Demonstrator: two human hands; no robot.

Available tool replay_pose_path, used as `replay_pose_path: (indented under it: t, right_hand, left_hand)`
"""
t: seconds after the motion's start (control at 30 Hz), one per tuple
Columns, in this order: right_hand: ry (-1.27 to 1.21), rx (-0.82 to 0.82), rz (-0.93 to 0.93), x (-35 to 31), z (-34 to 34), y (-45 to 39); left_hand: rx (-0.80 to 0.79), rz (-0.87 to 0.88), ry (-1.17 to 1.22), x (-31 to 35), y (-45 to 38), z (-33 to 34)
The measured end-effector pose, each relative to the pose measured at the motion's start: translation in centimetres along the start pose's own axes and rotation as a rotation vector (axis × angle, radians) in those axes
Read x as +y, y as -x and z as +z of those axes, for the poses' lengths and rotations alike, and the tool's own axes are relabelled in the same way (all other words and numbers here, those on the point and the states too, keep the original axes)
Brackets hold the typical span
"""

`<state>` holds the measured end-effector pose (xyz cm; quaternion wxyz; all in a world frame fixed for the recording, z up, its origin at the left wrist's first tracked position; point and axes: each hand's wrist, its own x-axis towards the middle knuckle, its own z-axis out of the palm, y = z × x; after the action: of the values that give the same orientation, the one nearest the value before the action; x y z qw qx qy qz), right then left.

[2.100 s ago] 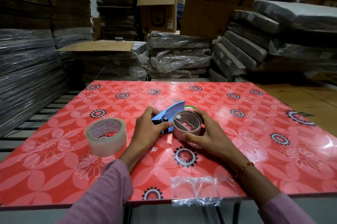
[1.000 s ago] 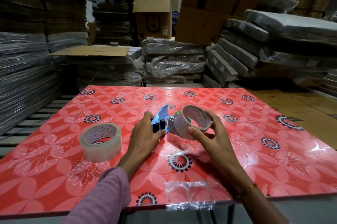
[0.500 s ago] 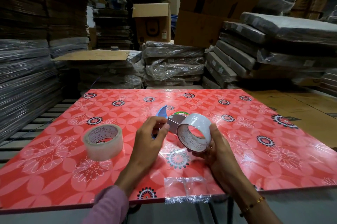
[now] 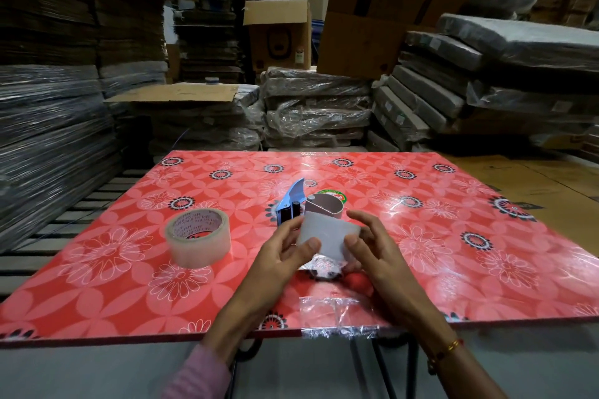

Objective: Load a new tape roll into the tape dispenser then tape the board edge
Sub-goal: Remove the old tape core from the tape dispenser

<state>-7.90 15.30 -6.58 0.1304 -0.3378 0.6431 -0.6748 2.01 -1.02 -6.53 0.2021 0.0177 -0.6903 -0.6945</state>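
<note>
Grey roll (image 4: 327,234) pinched between thumbs and curled fingers of left hand (image 4: 285,256) and right hand (image 4: 372,256), above board (image 4: 486,252) near front edge. Dispenser (image 4: 293,204) just behind. Clear tape roll (image 4: 198,241) toward left edge; core print unreadable.

The warehouse is dim, lit from overhead fixtures far back near the roof. White glare streaks the glossy red flower-patterned board (image 4: 421,204) along its far edge and right side. The wrapped stacks of flat cardboard at the left (image 4: 48,139) smear with motion blur, and straight lines bow towards the frame edges. Both hands look slightly soft.
</note>
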Motion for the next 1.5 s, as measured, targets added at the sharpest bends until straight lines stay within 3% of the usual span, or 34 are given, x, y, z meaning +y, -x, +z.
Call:
replay_pose_path:
  t: [0.17,0.37,0.53,0.67,0.87,1.03,1.3,1.5]
  right_hand:
    - [0.040,-0.029,-0.076,0.0,-0.1,0.0]
    - [0.047,-0.010,-0.088,0.0,-0.1,0.0]
    - [-0.091,0.115,-0.059,0.3,-0.2,-0.2]
    - [-0.186,0.134,-0.024,0.1,-0.4,-0.1]
    - [-0.071,0.056,-0.017,0.1,-0.1,0.1]
    - [0.272,0.021,-0.137,0.0,0.2,0.6]
    - [0.219,0.008,-0.109,0.5,-0.4,0.6]
    - [0.360,0.070,-0.107,0.2,-0.7,0.7]
  left_hand:
    - [0.159,-0.056,0.149,0.5,-0.3,-0.2]
    - [0.168,-0.109,0.155,0.4,-0.3,-0.3]
    - [0.142,-0.004,-0.074,-0.1,0.0,-0.3]
    - [0.011,0.083,-0.388,-0.5,0.1,0.0]
    - [0.068,0.093,-0.280,-0.3,0.2,-0.2]
    - [0.068,0.096,-0.333,0.1,0.4,0.0]
    - [-0.045,0.053,-0.373,0.2,0.5,0.0]
    - [-0.013,0.047,-0.384,-0.5,0.3,-0.5]
